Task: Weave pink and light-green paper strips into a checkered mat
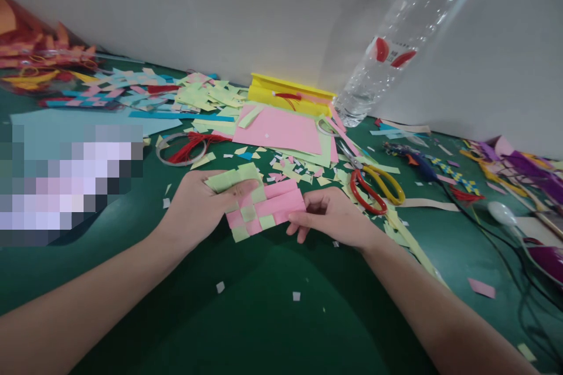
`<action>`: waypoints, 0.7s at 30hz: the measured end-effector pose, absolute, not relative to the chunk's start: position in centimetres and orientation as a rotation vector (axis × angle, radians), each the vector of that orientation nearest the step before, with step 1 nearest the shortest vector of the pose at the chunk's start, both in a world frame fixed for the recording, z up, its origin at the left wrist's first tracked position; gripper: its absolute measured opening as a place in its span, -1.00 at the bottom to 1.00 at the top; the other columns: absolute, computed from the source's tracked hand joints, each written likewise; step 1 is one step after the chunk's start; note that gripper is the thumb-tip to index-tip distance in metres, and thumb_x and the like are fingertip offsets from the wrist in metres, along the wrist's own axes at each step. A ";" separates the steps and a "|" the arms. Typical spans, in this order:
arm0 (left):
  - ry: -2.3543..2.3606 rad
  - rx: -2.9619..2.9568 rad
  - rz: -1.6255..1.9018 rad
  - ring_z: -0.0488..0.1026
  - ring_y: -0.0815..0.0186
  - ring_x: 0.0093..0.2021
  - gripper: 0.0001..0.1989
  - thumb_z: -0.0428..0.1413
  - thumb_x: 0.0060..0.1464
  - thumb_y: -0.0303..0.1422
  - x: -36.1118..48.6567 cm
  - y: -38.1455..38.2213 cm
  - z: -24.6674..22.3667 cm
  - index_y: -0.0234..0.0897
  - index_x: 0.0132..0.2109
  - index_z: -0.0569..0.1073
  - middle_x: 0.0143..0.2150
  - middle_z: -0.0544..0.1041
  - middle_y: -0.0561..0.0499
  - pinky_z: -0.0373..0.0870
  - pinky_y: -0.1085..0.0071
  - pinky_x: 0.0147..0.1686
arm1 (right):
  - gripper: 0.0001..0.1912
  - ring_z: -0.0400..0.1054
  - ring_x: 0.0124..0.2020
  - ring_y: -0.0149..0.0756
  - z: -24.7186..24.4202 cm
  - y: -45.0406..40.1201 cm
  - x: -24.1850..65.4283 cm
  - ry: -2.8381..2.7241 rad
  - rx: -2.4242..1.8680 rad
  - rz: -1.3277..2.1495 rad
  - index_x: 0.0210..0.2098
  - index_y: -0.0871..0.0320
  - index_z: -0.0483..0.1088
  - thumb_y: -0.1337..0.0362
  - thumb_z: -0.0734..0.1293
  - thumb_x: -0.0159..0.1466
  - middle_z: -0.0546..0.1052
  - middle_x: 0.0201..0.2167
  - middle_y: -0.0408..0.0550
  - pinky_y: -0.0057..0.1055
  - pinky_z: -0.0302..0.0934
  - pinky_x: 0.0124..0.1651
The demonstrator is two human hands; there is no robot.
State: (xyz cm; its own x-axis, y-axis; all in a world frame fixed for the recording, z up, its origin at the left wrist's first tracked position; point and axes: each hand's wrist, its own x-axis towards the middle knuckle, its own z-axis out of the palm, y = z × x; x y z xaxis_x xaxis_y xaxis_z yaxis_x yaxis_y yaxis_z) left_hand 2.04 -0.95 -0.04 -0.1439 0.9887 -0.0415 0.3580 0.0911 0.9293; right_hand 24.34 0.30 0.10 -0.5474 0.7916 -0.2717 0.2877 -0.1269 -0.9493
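A small woven piece of pink and pale green paper strips (281, 205) is held up over the green table between both hands. My left hand (204, 202) grips its left side, with the thumb across the front and green strips sticking out above. At the right edge, my right hand (332, 214) pinches the ends of the pink strips between thumb and fingers. The weave shows a green and pink check at the lower left, while the pink strips lie plain to the right. Just right of my right hand lie scissors (372, 187) with red and yellow handles.
Pink sheets (277, 130) and small paper scraps (299, 171) lie behind the hands. A tape roll (180, 149) with red tassel threads is at left. A clear plastic bottle (382, 64) stands by the wall. Cords, a spoon (504, 214) and purple paper lie at right.
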 end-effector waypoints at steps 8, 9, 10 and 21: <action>1.599 1.366 1.059 0.29 0.38 -0.51 -0.76 0.26 -0.19 -0.16 2.0 -0.9 -0.2 -0.25 -0.53 0.55 -0.57 0.47 0.09 0.21 0.50 -0.53 | -0.75 0.44 -0.58 -0.51 0.0 0.5 24.5 -1.793 -1.163 1.723 -0.34 0.27 0.51 0.16 0.38 0.18 0.60 -0.44 -0.01 -0.59 0.34 -0.47; 1.603 1.376 1.058 0.27 0.38 -0.52 -0.74 0.26 -0.19 -0.14 1.9 -1.0 -0.2 -0.26 -0.55 0.54 -0.59 0.44 0.10 0.20 0.50 -0.54 | -0.76 0.44 -0.57 -0.51 0.0 0.5 24.5 -1.804 -1.159 1.720 -0.33 0.27 0.51 0.17 0.38 0.18 0.60 -0.42 -0.01 -0.59 0.35 -0.46; 1.600 1.385 1.059 0.26 0.39 -0.53 -0.73 0.26 -0.18 -0.13 1.9 -1.0 -0.3 -0.25 -0.55 0.53 -0.60 0.43 0.10 0.20 0.49 -0.55 | -0.77 0.44 -0.56 -0.50 -0.1 0.6 24.6 -1.810 -1.152 1.719 -0.32 0.26 0.51 0.18 0.39 0.18 0.60 -0.42 -0.01 -0.58 0.35 -0.44; 1.629 1.436 0.998 0.34 0.30 -0.44 -0.69 0.23 -0.12 -0.13 1.9 -1.3 0.0 -0.27 -0.57 0.42 -0.57 0.37 0.09 0.26 0.43 -0.48 | -0.63 0.52 -0.30 -0.32 -0.2 -0.1 23.8 -1.650 -1.136 1.699 -0.12 0.19 0.45 0.13 0.41 0.14 0.59 -0.26 -0.01 -0.45 0.43 -0.28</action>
State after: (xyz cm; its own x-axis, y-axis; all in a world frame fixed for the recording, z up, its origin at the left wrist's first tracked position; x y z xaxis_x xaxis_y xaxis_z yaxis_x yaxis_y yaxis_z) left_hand 1.92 -1.28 -0.01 -0.1057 0.9939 -0.0313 0.4238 0.0735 0.9028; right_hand 23.83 -0.09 -0.21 -0.5204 0.8268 -0.2135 0.1894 -0.1320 -0.9730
